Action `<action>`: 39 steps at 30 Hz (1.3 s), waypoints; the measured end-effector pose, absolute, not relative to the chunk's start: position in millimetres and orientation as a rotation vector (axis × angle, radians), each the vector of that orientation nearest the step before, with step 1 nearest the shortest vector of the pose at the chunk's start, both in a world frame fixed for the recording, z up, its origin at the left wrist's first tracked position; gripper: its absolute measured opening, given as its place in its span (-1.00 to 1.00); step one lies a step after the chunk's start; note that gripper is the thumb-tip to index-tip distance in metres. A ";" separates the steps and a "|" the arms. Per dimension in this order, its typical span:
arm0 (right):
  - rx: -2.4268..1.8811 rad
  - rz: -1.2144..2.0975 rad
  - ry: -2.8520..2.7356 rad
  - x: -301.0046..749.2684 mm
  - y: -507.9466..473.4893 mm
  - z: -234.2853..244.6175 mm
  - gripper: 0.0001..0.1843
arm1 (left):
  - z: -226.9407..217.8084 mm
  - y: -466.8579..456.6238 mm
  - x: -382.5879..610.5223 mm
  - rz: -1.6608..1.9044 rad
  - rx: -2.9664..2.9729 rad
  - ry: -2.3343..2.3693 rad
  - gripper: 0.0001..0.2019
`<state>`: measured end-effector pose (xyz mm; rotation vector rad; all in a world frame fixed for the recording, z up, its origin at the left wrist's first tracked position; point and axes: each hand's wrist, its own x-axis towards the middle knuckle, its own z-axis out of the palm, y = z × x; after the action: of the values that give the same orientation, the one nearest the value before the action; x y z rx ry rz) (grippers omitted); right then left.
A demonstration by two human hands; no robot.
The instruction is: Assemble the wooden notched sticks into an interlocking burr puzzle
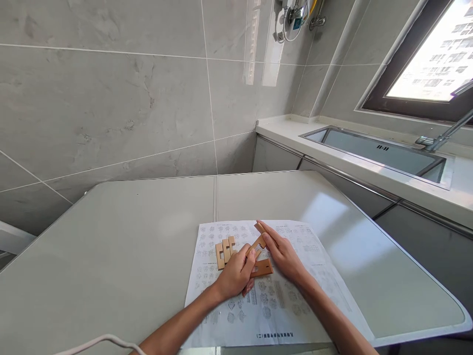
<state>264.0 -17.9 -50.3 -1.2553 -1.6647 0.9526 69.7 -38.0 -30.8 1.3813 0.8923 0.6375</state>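
Both hands of the person work near each other above a printed sheet (236, 328), which lies on the pale table (111, 256). The left hand (234, 272) is closed around a light notched piece (254, 244) of wood, with the thumb pressed on its nearer end. This piece is between the two hands, and its long axis goes in a slant, from the left hand away and toward the right. The left hand is the nearer one to it, but the right thumb also seems to reach its far end.

The right hand (284, 255) is grasping a narrow wooden bar (259, 227) along its fingers; this bar slants the opposite way, so the two pieces meet at an angle or almost meet. A darker brown piece (265, 267) sticks out to the right from the left hand; whether it is gripped or only rests there, one cannot tell. Just beside the left hand, on its left, a row of notched pieces (225, 249) lies on the sheet.
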 end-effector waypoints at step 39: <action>-1.123 1.087 -1.813 255.6 -23.5 -46.9 -0.46 | -31.9 -36.9 72.3 0.642 1.431 0.896 -0.59</action>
<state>255.6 -23.5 -46.9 -1.1226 -1.8126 1.0870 72.3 -36.9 -31.9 1.4308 0.8961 0.6422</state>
